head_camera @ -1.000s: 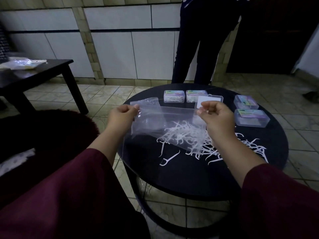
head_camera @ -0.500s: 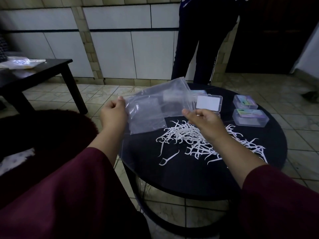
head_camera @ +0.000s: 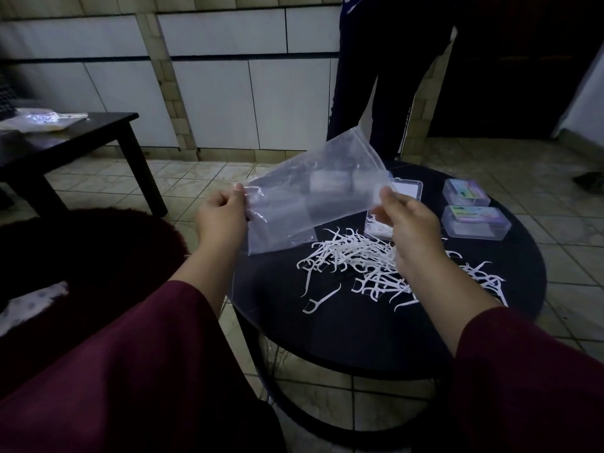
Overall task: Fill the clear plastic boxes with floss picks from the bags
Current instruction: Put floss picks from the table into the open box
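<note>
A clear plastic bag (head_camera: pixel 310 194), now without picks inside, is held up over the round black table (head_camera: pixel 359 341). My left hand (head_camera: pixel 222 217) pinches its left edge and my right hand (head_camera: pixel 408 220) pinches its right edge. A heap of white floss picks (head_camera: pixel 369 259) lies loose on the table under my right hand. An open clear box (head_camera: pixel 407 188) with a few picks in it sits behind the bag, partly hidden. Two closed clear boxes (head_camera: pixel 475 220) (head_camera: pixel 465 191) stand at the right; more boxes show dimly through the bag.
A person in dark trousers (head_camera: pixel 385 76) stands just behind the table. A low black side table (head_camera: pixel 78 132) at the left carries more bags (head_camera: pixel 42 117). A dark red furry seat (head_camera: pixel 81 250) is at my left. Tiled floor surrounds the table.
The bag held picks over the table a second ago; they have spilled onto the heap. Both hands have lifted the bag and tilted its far end upward.
</note>
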